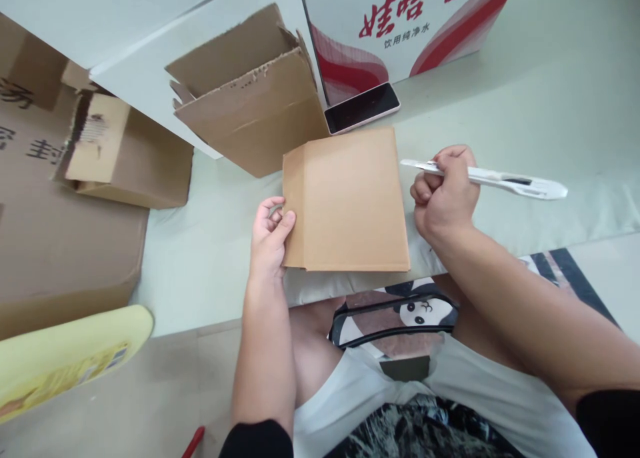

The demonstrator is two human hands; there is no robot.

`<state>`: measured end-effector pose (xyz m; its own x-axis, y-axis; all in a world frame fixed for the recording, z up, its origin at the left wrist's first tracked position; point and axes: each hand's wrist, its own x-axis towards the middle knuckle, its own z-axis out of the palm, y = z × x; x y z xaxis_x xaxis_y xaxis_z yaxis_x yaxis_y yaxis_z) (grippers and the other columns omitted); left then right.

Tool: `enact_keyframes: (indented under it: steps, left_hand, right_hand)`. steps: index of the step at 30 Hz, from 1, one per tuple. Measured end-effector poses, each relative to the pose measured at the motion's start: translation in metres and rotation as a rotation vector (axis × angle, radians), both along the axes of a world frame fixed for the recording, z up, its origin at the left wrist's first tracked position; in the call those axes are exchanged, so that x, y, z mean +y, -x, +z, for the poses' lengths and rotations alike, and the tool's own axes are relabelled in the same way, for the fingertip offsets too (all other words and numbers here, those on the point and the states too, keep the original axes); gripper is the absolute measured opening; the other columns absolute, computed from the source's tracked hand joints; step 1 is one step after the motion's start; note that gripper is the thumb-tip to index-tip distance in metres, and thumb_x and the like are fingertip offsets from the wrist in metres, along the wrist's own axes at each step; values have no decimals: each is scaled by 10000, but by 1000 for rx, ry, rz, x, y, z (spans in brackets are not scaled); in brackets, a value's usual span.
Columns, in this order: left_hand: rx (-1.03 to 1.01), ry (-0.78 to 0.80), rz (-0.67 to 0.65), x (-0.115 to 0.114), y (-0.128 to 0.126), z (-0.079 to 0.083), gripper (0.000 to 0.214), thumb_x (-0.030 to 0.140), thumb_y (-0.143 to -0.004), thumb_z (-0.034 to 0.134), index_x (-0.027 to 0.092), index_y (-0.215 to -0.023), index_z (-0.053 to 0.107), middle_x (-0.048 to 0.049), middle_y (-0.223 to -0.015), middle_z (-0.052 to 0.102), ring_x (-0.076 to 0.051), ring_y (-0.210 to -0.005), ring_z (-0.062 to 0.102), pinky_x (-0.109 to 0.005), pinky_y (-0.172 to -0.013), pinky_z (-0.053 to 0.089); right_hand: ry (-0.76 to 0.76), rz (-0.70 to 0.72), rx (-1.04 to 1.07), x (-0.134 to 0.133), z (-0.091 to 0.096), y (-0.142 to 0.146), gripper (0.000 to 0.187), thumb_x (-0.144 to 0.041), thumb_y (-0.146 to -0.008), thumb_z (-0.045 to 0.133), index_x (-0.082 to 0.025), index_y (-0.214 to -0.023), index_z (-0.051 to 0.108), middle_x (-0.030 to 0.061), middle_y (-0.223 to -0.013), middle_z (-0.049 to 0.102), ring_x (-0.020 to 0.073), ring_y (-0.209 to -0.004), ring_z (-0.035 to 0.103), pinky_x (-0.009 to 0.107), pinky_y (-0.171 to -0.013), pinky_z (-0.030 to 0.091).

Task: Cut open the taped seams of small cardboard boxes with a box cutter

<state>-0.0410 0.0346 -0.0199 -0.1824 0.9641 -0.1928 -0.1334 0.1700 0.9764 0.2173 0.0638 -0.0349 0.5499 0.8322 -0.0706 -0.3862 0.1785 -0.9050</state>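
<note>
A flat, folded piece of brown cardboard [354, 205] lies near the front edge of the cloth-covered surface, with a crease along its left side. My left hand [271, 237] pinches its left flap between thumb and fingers. To the right of the cardboard, my right hand [449, 190] is closed around a white utility knife [520, 183]. The knife's tip points left, close to the cardboard's upper right edge but apart from it. Part of the handle is hidden inside my fist.
Behind the cardboard stand an open brown carton [260, 111], a dark-screened phone [363, 108] and a white-and-red water box [415, 31]. At left, a smaller carton [145, 155] rests on a large printed box [65, 245]. A yellow rounded object [100, 331] juts in at lower left.
</note>
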Motion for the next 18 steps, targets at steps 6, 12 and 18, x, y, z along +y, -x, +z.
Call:
enact_keyframes:
  steps: [6,12,18]
  left_hand:
    - [-15,-19,52,2,4,-4,610,525,-531,1011,247,-940,652,21,-804,667,-132,-656,634,-276,-660,558]
    - [-36,17,112,5,16,-12,514,463,-575,979,235,-900,652,18,-825,660,-139,-711,633,-277,-692,533]
    - [-33,-50,175,8,23,-17,432,421,-625,917,248,-894,627,9,-900,713,-171,-794,678,-295,-724,550]
  right_hand:
    - [-73,-41,-147,-2,-2,3,219,-398,-918,678,-294,-915,485,-81,-661,459,108,-532,488,279,-525,397]
    - [20,47,-105,-2,-7,5,261,-526,-950,627,-295,-924,507,-73,-602,554,133,-543,582,282,-543,418]
    - [103,278,-188,-8,-7,10,200,-341,-845,686,-270,-935,522,-78,-648,660,123,-628,654,241,-571,440]
